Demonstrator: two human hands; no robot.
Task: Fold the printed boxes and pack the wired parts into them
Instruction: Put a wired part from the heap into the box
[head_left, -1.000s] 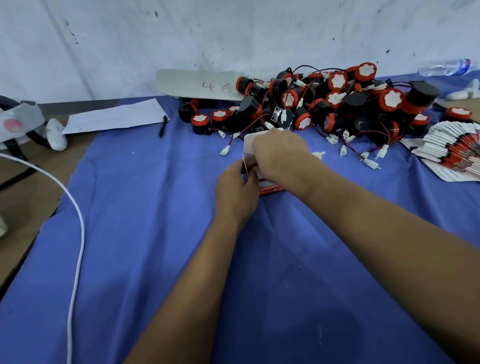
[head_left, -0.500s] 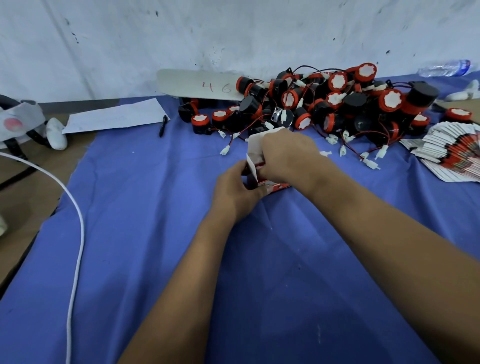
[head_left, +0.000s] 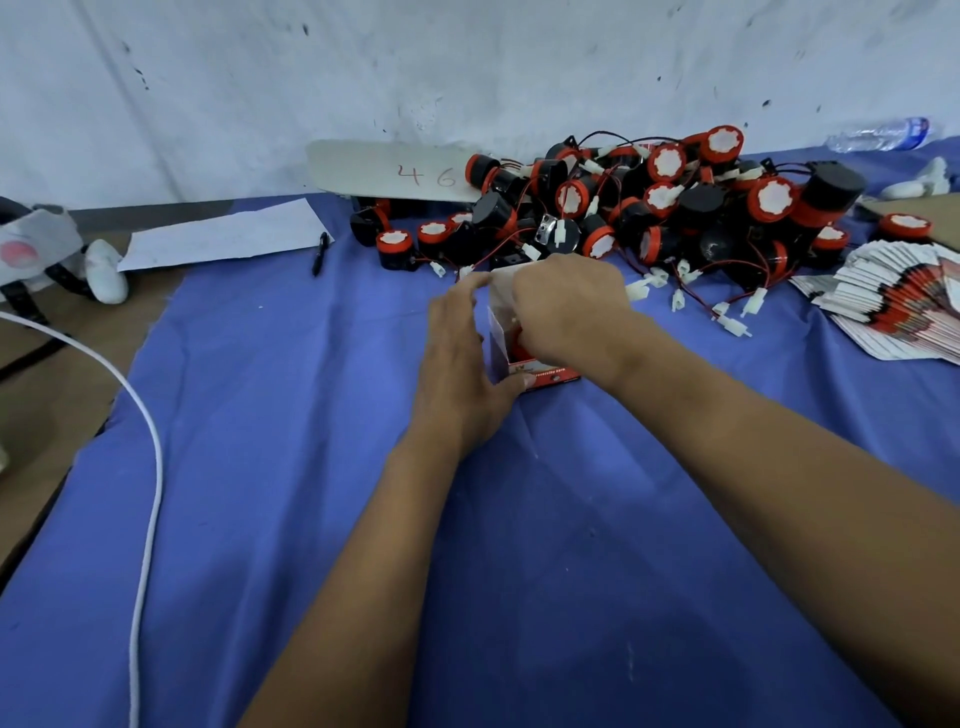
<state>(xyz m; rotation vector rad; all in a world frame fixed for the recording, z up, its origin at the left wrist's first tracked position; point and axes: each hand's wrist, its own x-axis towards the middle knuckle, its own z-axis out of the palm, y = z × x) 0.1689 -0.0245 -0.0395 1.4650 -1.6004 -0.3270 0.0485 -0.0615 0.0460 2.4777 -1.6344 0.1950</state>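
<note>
The left hand (head_left: 462, 364) holds the box (head_left: 501, 343) steady; the right hand (head_left: 566, 306), at 12 o'clock, should tuck gently, its grip unclear.

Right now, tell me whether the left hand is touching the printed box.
Touching. The head view shows the left hand wrapped round the near-left side of the printed box, its thumb pressed on the red bottom edge, while the right hand works at the open top.
</note>
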